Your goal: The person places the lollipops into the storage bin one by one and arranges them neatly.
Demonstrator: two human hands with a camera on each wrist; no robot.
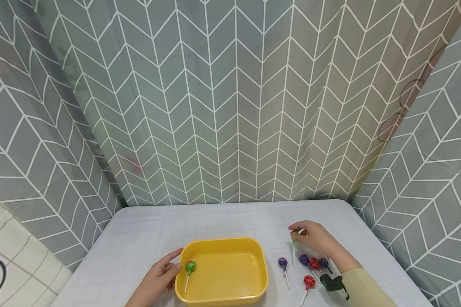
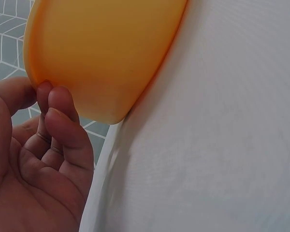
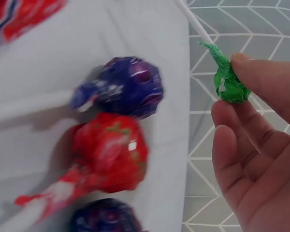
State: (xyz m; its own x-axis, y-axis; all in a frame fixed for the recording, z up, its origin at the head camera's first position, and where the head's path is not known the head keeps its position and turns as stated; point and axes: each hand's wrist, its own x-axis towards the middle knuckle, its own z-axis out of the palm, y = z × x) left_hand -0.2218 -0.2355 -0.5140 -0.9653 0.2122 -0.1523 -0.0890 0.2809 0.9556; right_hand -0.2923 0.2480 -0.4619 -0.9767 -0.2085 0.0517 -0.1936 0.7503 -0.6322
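My left hand (image 1: 159, 275) pinches the left rim of a yellow tray (image 1: 230, 299) between thumb and fingers; the left wrist view shows the fingertips on the tray wall (image 2: 106, 53). Inside the tray, near its left side, lies a green lollipop (image 1: 191, 267). To the right of the tray my right hand (image 1: 313, 236) holds another green lollipop (image 3: 230, 87) by its wrapped head, pinched between thumb and fingers. Its white stick points down in the head view, above the table.
On the white table (image 1: 150, 226), right of the tray, lie a purple lollipop (image 1: 282, 262), a red lollipop (image 1: 309, 281) and a close group with a red lollipop (image 3: 113, 152) between two purple ones. Patterned grey curtains (image 1: 223, 128) enclose the table's back and sides.
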